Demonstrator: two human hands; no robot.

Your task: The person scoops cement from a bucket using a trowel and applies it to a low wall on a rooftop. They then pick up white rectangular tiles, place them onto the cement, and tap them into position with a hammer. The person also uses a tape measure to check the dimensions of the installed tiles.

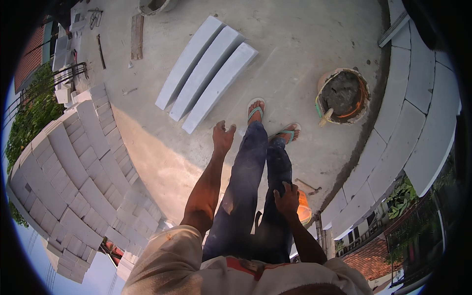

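My left hand [223,136] hangs in the air beside my left leg, holding nothing, its fingers loosely bent and apart. Nearest to it are three long white blocks [211,73], lying side by side on the concrete floor with narrow gaps between them. My right hand [286,199] is in front of my right thigh, its fingers apart and nothing seen in it. Whether it touches the trousers I cannot tell. Ahead to the right stands a bucket [322,91] of wet grey mortar [344,93], with a pale tool handle [326,117] sticking out over its rim.
A block wall [393,132] curves along the right side. A tall stack of white blocks [73,162] rises at the left. An orange container [304,209] is beside my right leg. A wooden plank [136,37], a thin rod [101,51] and another bucket [156,6] lie farther off.
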